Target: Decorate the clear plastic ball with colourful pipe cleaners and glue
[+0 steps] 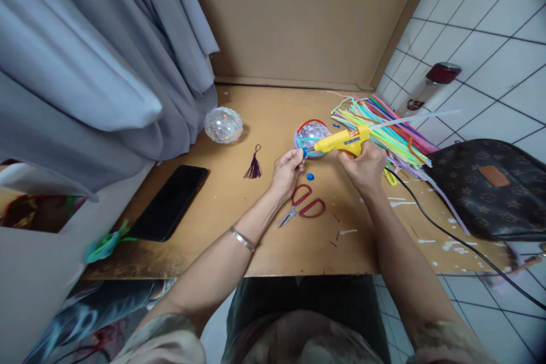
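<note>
My right hand [367,165] is closed round the handle of a yellow glue gun [345,140], a clear glue stick jutting from its back. The gun's nozzle points left, at a small blue piece [304,153] pinched in the fingertips of my left hand [290,168]. Just behind the nozzle sits a clear ball [313,129] trimmed with red, teal and purple strips. A second small blue piece [310,177] lies on the table below my left fingers. Close to my left wrist are red-handled scissors [306,203], lying with their handles apart.
Another clear ball [223,125] stands at the back left, with a dark tassel [253,165] and a black phone [170,203] nearer. Colourful pipe cleaners [384,125], a bottle [430,88] and a brown bag [490,190] fill the right. A black cord [430,219] crosses the table's right side.
</note>
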Demonstrator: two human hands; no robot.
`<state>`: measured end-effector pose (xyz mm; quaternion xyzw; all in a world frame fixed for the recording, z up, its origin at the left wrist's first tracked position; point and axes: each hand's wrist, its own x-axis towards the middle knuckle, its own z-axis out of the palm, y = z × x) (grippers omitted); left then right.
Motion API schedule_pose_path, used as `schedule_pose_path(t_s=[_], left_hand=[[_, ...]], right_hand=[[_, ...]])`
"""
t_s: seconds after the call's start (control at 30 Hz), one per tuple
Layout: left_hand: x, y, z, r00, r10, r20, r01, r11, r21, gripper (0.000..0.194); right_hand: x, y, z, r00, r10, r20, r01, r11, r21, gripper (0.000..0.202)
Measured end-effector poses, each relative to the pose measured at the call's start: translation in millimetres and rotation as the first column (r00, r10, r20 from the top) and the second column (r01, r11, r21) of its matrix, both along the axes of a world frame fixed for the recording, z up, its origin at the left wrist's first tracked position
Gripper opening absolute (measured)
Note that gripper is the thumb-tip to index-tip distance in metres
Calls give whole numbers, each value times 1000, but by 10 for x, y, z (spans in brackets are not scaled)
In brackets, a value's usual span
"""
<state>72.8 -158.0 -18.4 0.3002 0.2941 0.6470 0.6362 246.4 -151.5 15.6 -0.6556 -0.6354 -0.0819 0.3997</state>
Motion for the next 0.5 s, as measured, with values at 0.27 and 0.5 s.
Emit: schedule_pose_path(t_s=[0.27,0.5], left_hand=[[-3,-1,11,1000,14,23,-14,1000,-17,26],[0,-27,44,1000,6,29,-4,999,-49,29]], right_hand=[[113,93,-28,978,-186,-97,186,982,-11,27],[423,252,-159,929,-346,-129,329,934,-138,40]])
